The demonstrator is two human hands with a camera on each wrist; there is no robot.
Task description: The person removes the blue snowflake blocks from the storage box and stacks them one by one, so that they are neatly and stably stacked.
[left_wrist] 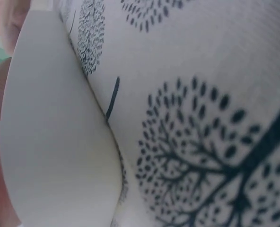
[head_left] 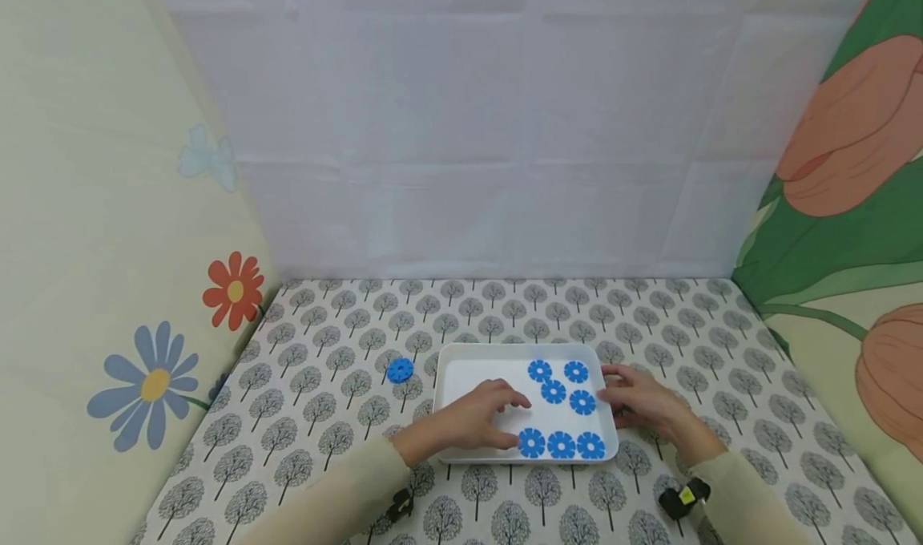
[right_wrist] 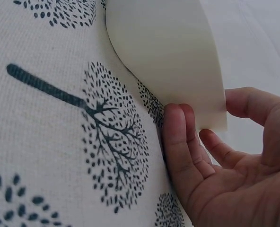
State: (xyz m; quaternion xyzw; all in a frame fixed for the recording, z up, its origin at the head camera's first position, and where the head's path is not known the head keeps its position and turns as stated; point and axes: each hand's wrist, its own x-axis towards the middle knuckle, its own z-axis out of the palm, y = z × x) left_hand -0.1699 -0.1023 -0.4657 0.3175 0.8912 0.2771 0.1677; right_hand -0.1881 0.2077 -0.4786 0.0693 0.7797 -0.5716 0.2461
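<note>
A white shallow tray point(head_left: 476, 361) lies on the table in front of me. My right hand point(head_left: 645, 401) holds its right wall, thumb over the rim and fingers along the outside, as the right wrist view point(right_wrist: 239, 165) shows. Over the tray's left half reaches my left hand point(head_left: 479, 417), fingers spread and bent a little, nothing between them. Its thumb tip is right at the left end of a row of three blue notched snowflake discs point(head_left: 561, 445) along the near wall. Several more blue discs point(head_left: 553, 391) lie flat toward the far right corner.
Left of the tray, another blue notched piece point(head_left: 400, 370) rests on the tree-print tablecloth point(head_left: 317, 409). A white cloth backdrop point(head_left: 461, 144) rises behind the table, with flower-printed panels point(head_left: 155, 385) at both sides.
</note>
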